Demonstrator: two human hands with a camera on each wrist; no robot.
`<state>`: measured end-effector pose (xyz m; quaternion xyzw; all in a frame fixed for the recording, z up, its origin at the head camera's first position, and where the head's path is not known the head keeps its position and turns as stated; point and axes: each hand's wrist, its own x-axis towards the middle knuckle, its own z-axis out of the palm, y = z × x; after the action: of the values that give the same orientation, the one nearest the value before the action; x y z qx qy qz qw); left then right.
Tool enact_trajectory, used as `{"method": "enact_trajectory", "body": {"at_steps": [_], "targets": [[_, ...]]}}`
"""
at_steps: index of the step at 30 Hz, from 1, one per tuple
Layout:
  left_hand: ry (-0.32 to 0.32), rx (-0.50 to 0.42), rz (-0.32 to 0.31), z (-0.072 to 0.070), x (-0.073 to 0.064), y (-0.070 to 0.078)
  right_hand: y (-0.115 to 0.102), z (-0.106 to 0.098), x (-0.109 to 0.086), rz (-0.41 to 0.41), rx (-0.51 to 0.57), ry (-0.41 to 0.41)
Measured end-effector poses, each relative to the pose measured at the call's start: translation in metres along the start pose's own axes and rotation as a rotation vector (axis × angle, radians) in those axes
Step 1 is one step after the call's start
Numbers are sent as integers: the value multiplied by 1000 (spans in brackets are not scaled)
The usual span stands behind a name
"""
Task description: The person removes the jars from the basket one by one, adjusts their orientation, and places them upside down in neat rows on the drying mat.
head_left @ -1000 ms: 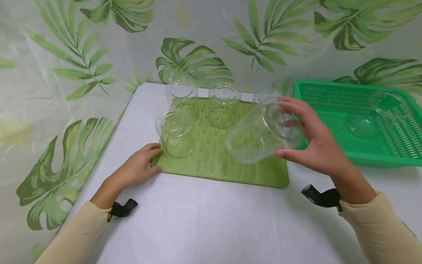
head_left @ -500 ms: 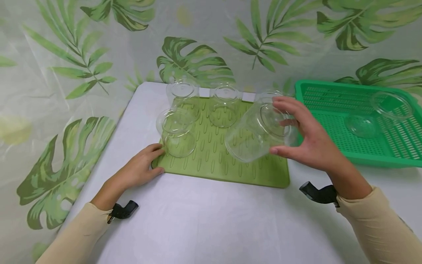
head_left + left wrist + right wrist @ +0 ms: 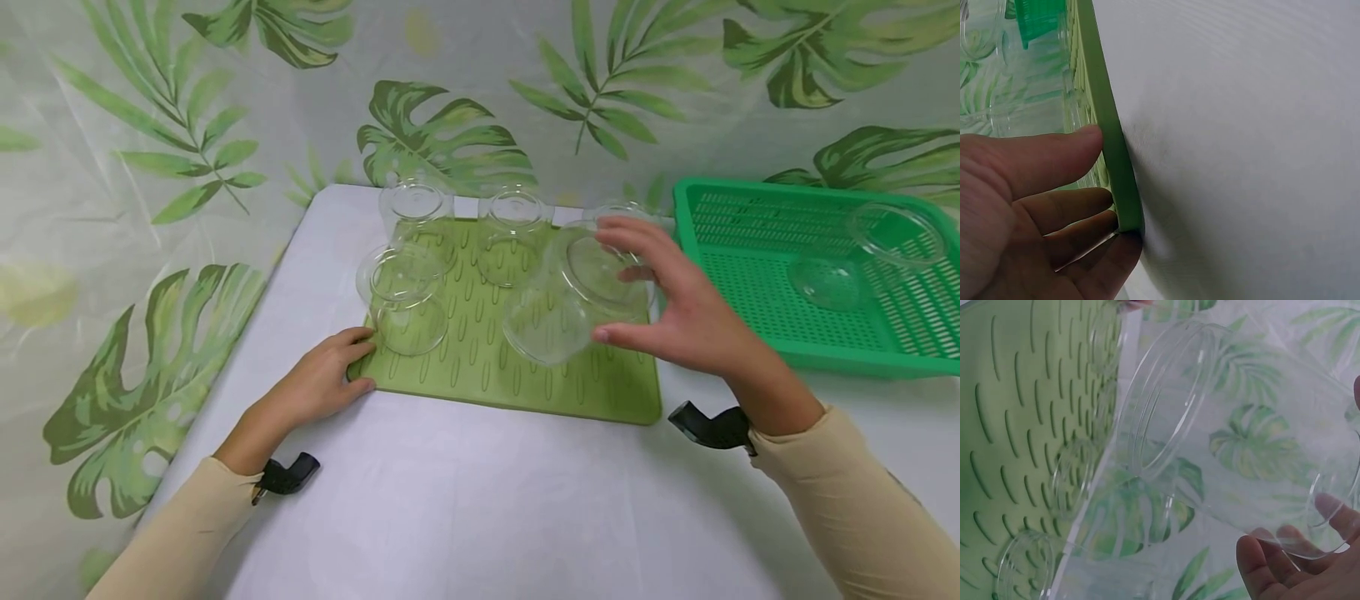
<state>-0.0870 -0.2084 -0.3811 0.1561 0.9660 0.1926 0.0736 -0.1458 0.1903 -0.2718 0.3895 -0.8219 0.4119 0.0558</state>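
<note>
My right hand point(image 3: 686, 312) grips the base end of a clear jar point(image 3: 566, 292), which is tilted over the ribbed green mat point(image 3: 480, 367). In the right wrist view the jar point(image 3: 1241, 444) spans the picture, and its rounded mouth points away from the fingers point(image 3: 1260, 562). At the mat's near left corner, my left hand point(image 3: 318, 379) holds the edge between thumb and fingers. The left wrist view shows the thumb point(image 3: 1054, 156) against the mat's edge point(image 3: 1113, 144). Upside-down clear jars stand on the mat: one front left point(image 3: 408, 308), several along the back, one partly behind my right hand.
A green plastic basket point(image 3: 862, 367) stands to the right of the mat, with another clear jar point(image 3: 828, 283) in it. White cloth point(image 3: 487, 492) covers the table. A leaf-patterned sheet point(image 3: 465, 50) hangs behind and along the left side.
My right hand has moved a little left with the tilted jar, bringing it further over the mat. The left hand stays at the mat's corner.
</note>
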Motion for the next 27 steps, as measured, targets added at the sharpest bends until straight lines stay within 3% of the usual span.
{"method": "enact_trajectory", "body": {"at_steps": [7, 27], "targets": [[-12, -3, -11, -1, 0, 2, 0, 7, 6, 35, -38, -39], [-16, -18, -24, -2, 0, 2, 20, 35, 16, 89, -6, -127]]}}
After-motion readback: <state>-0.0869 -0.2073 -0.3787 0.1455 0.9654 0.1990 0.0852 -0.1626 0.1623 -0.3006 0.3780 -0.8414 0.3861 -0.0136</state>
